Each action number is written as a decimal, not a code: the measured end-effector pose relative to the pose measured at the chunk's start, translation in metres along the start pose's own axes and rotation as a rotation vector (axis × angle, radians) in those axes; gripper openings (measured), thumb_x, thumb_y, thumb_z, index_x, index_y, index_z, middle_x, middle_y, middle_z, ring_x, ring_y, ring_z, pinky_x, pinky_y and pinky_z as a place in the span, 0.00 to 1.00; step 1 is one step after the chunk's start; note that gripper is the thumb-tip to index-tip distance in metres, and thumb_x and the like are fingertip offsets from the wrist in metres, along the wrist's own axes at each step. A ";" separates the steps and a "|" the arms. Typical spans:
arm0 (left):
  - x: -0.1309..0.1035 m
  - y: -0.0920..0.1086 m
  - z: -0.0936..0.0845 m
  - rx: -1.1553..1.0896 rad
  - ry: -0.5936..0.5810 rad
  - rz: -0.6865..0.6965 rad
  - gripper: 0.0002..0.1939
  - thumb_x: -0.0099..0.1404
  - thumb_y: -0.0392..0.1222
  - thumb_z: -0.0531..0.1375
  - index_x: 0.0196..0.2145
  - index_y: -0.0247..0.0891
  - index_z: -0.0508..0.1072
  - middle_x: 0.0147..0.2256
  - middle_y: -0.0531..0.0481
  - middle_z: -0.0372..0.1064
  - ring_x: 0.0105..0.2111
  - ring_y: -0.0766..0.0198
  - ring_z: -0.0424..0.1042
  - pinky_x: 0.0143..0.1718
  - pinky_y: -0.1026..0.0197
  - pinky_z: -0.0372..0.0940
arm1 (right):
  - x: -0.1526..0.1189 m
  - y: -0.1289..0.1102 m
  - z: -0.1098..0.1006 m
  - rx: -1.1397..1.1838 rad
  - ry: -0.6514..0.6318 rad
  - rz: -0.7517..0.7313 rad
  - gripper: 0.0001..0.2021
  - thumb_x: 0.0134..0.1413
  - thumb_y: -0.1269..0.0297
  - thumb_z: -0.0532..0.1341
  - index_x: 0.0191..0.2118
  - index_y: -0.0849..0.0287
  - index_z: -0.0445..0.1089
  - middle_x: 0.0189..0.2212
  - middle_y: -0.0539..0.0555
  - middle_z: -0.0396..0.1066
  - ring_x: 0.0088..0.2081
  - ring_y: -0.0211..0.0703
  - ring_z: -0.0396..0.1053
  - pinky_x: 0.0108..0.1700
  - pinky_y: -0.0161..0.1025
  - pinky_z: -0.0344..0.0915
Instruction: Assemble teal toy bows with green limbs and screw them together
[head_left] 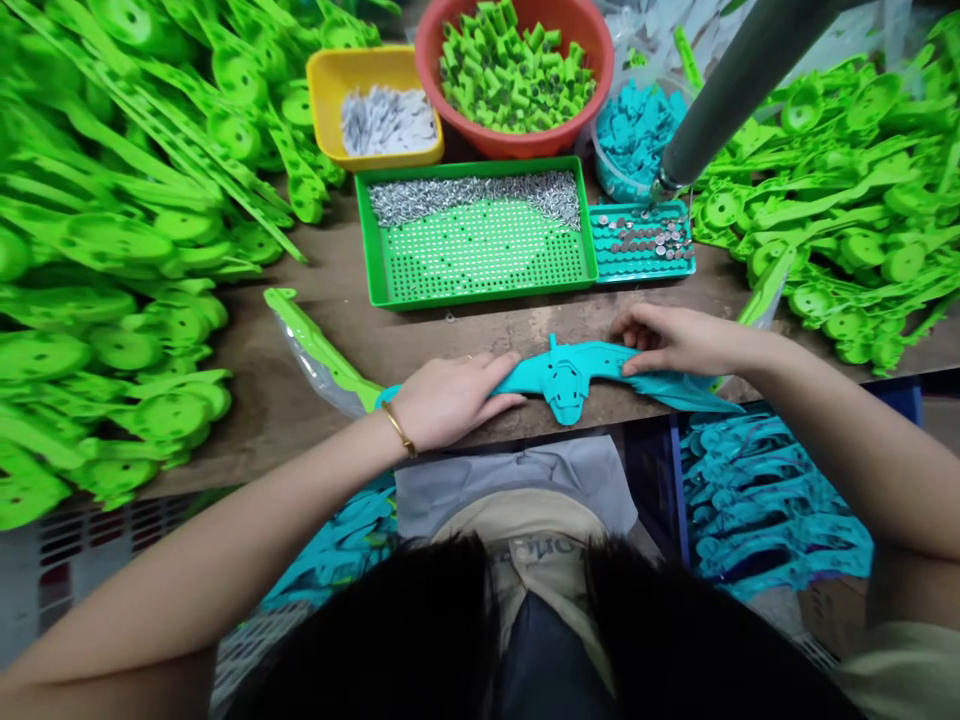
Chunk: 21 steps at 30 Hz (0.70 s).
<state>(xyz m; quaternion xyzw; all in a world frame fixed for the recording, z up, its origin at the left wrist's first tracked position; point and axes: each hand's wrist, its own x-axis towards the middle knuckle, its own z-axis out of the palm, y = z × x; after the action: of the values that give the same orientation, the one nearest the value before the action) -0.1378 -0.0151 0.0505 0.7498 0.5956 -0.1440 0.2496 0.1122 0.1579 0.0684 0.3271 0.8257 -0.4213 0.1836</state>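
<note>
A bow-shaped plastic toy part [565,385] lies along the front of the bench. Its middle is turquoise, with a raised block at the centre, and a lime green arm [324,345] in clear film sticks out at the left. Another green arm [769,285] shows past my right wrist. My left hand [454,398], with a gold bangle at its wrist, is closed over the left half of the turquoise section. On the right half, my right hand [660,338] has thumb and curled fingers at the edge; anything small between them is hidden.
Behind the part stand a green tray [472,295] of screws and a turquoise tray [637,268] of small metal discs. Farther back are a yellow bin [326,100], a red bowl [517,140] and a tub [637,130]. A grey tool [739,95] hangs at right; green parts [120,230] pile up both sides.
</note>
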 end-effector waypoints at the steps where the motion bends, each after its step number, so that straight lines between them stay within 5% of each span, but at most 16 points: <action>1: 0.000 0.000 0.000 -0.001 0.006 0.003 0.28 0.74 0.59 0.45 0.63 0.42 0.59 0.54 0.41 0.71 0.50 0.50 0.74 0.44 0.54 0.69 | 0.000 0.001 -0.001 0.012 -0.025 0.011 0.28 0.45 0.46 0.66 0.49 0.57 0.70 0.40 0.56 0.74 0.39 0.46 0.70 0.40 0.40 0.65; 5: -0.002 0.002 0.002 0.017 0.026 -0.003 0.28 0.74 0.59 0.44 0.63 0.41 0.60 0.53 0.39 0.71 0.49 0.49 0.75 0.43 0.53 0.70 | 0.005 0.001 -0.004 0.011 -0.102 0.019 0.21 0.47 0.48 0.65 0.45 0.54 0.75 0.42 0.53 0.77 0.42 0.48 0.72 0.43 0.42 0.65; 11: -0.005 0.004 0.002 0.036 0.033 -0.011 0.28 0.74 0.58 0.45 0.63 0.39 0.59 0.51 0.39 0.72 0.48 0.50 0.75 0.43 0.54 0.69 | 0.008 0.000 0.007 0.183 -0.047 0.123 0.18 0.43 0.47 0.67 0.35 0.55 0.76 0.29 0.51 0.75 0.32 0.43 0.70 0.32 0.39 0.64; 15: -0.002 0.004 0.000 -0.007 0.094 0.023 0.25 0.73 0.57 0.48 0.56 0.37 0.66 0.49 0.38 0.70 0.48 0.50 0.72 0.46 0.52 0.68 | -0.003 -0.002 -0.004 0.099 0.011 0.094 0.20 0.45 0.43 0.66 0.35 0.55 0.77 0.34 0.54 0.77 0.36 0.47 0.72 0.40 0.45 0.67; 16: 0.000 0.005 -0.001 -0.004 0.121 0.037 0.25 0.73 0.57 0.49 0.54 0.36 0.68 0.48 0.38 0.70 0.48 0.50 0.71 0.47 0.52 0.67 | -0.006 -0.005 -0.013 0.068 0.132 0.131 0.22 0.45 0.41 0.66 0.35 0.56 0.76 0.34 0.56 0.77 0.36 0.48 0.72 0.40 0.48 0.67; 18: 0.005 0.010 -0.003 0.002 0.162 0.060 0.25 0.72 0.58 0.51 0.51 0.34 0.70 0.47 0.37 0.69 0.48 0.49 0.70 0.49 0.51 0.66 | -0.008 -0.011 -0.036 0.045 0.583 0.148 0.28 0.42 0.36 0.66 0.38 0.58 0.73 0.36 0.60 0.75 0.37 0.50 0.72 0.40 0.50 0.66; 20: 0.008 0.016 -0.006 -0.026 0.205 0.069 0.24 0.72 0.57 0.52 0.51 0.35 0.71 0.46 0.39 0.69 0.47 0.51 0.71 0.48 0.52 0.66 | -0.001 -0.021 -0.062 0.089 1.034 -0.017 0.38 0.38 0.32 0.65 0.49 0.56 0.68 0.49 0.64 0.70 0.46 0.53 0.70 0.43 0.52 0.66; 21: 0.008 0.016 -0.007 -0.050 0.234 0.068 0.23 0.72 0.57 0.52 0.52 0.35 0.71 0.46 0.41 0.69 0.47 0.52 0.71 0.48 0.54 0.66 | 0.007 -0.027 -0.072 0.120 1.135 -0.117 0.42 0.39 0.30 0.63 0.56 0.53 0.63 0.58 0.64 0.63 0.54 0.56 0.66 0.46 0.53 0.65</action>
<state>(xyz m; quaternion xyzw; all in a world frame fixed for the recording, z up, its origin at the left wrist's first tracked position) -0.1206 -0.0072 0.0557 0.7747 0.5984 -0.0320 0.2018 0.0861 0.2077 0.1218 0.4656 0.7864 -0.2354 -0.3309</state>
